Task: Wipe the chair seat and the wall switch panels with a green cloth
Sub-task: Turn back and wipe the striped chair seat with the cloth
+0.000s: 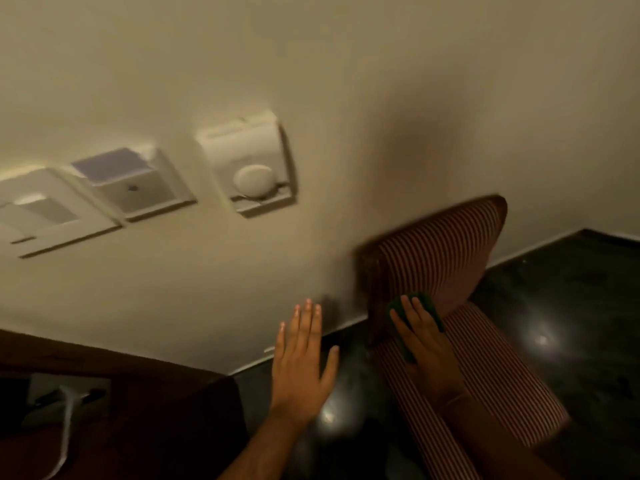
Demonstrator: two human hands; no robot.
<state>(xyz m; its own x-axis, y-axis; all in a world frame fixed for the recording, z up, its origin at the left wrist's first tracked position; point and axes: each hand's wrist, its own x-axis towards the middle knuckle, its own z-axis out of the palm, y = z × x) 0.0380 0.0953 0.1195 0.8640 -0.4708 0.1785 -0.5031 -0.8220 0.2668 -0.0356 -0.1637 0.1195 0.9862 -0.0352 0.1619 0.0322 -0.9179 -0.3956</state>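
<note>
Right hand: my right hand (427,344) lies flat, palm down, fingers spread, pressing the green cloth (420,313) onto the chair where the seat meets the backrest. It presses rather than grips; no fingers curl around the cloth.
Green cloth: it is bunched under my right palm and fingers, with dark green edges showing past my fingertips and along the thumb side. It touches the rear edge of the chair seat (485,372) and the lower edge of the backrest (446,247).
Left hand: my left hand (303,355) is released, flat and empty, fingers extended and close together, thumb out to the side. It sits in front of the lower wall (346,81), left of the chair; I cannot tell whether it touches the wall.
Chair: striped red-and-cream upholstery. The backrest stands close against the wall, and the seat runs from the backrest toward the bottom edge of the view.
Switch panels: three white panels (156,183) are mounted in a row on the wall, above and to the left of both hands and well apart from the cloth. The rightmost panel (249,168) carries a round knob.
Floor: dark, glossy floor (571,306) with light reflections, right of and below the chair.
Lower-left corner: a dark brown surface (138,393) with a pale cable (65,431) lying on it.
</note>
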